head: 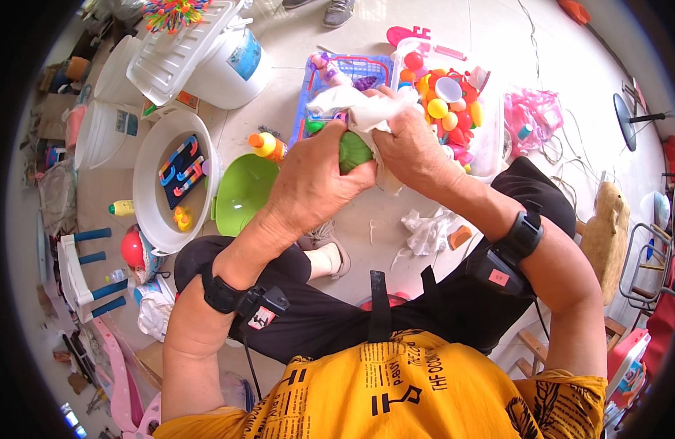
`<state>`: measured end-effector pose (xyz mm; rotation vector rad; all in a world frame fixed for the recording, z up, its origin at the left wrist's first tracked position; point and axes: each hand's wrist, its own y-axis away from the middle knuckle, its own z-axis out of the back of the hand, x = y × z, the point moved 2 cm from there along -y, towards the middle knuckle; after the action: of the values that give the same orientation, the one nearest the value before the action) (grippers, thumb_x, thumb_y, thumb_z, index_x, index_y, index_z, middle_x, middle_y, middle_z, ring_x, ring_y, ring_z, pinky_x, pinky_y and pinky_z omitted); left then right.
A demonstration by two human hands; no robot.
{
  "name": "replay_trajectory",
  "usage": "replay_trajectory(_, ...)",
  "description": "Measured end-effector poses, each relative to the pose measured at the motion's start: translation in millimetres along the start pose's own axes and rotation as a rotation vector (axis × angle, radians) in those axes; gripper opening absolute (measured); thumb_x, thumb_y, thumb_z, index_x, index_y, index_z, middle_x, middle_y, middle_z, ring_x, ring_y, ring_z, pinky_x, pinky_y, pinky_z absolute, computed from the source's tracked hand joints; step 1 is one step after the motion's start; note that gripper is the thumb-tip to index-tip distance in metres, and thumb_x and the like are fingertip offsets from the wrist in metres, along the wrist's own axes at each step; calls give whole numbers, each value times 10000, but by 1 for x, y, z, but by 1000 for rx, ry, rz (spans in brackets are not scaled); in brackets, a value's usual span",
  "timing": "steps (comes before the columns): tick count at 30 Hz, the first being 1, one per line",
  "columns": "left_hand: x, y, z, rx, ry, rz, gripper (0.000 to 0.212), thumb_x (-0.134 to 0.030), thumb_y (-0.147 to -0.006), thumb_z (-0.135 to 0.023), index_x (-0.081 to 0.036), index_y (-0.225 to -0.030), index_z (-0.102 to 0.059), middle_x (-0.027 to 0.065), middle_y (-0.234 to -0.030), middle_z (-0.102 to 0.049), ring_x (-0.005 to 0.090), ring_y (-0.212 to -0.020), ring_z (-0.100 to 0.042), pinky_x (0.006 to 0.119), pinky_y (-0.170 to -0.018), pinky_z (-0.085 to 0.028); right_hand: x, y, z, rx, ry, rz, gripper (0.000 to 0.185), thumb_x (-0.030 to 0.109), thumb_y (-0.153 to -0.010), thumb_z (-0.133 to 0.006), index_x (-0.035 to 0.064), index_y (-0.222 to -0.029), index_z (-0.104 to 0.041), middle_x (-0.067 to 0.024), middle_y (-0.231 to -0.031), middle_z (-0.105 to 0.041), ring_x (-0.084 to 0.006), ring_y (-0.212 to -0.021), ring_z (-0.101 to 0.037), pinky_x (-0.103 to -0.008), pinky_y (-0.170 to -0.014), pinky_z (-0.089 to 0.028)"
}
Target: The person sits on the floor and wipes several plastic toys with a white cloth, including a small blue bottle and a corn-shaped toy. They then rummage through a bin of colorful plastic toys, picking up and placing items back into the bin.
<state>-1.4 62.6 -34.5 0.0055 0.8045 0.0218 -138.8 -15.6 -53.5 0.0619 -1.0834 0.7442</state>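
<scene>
My left hand (315,175) grips a ribbed green toy (354,152), its thumb and fingers wrapped around it. Pinched in my right hand (414,145) is a white tissue or cloth (365,112), which lies against the toy's top and right side. Just beyond both hands stand a blue plastic basket (303,104) with a doll-like toy (331,70) inside and a clear plastic bin (494,142) full of colourful balls and toy food. An orange-capped yellow bottle (268,145) is left of my left hand, by a green plastic basin (244,192).
On the left, a white tub (142,192) holds water, a rubber duck (182,218) and a dark blue toy board (178,170). White buckets (227,68) stand behind it. Crumpled tissue (431,228) and a pink plastic bag (529,118) lie on the floor. Another person's shoe (338,12) shows at the top.
</scene>
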Motion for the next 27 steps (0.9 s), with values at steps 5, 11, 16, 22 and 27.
replay_trajectory(5,2,7,-5,28,-228,-240,411,-233,-773,-727,-27,-1073,-535,191,-875,-667,395,-811,-672,457,-677,-545,-20,-10,-3,179,-56,-329,308,232,-932,-600,-21,-1106,-624,-249,-869,-687,-426,-759,-675,-473,-700,-538)
replay_trajectory(11,-5,-1,9,-209,-136,-433,388,-179,-738,-789,-54,-1062,-615,106,-804,-662,262,-643,-655,345,-599,-519,-28,-20,32,-114,-1047,-806,242,198,-998,-491,13,-1057,-636,-107,-862,-673,-203,-764,-679,-357,-723,-577)
replay_trajectory(16,-4,-1,15,-77,-74,-42,311,-280,-753,-769,-41,-880,-616,140,-713,-650,333,-689,-672,386,-646,-535,-9,-13,32,-163,-1020,-555,233,186,-996,-530,13,-1120,-625,-83,-907,-640,-193,-888,-676,-321,-775,-553)
replay_trajectory(22,-14,4,-1,13,-247,-335,337,-269,-708,-769,-62,-934,-630,133,-770,-637,332,-696,-658,409,-624,-522,-18,-7,-6,126,29,-250,219,197,-927,-576,26,-997,-693,-184,-854,-701,-319,-823,-701,-408,-688,-533)
replay_trajectory(27,-7,6,-1,135,-266,-464,401,-288,-686,-777,-70,-996,-645,116,-840,-635,328,-745,-656,420,-638,-529,-45,-11,2,145,-119,-767,291,252,-997,-546,-12,-1014,-667,-100,-788,-662,-212,-689,-643,-376,-582,-496)
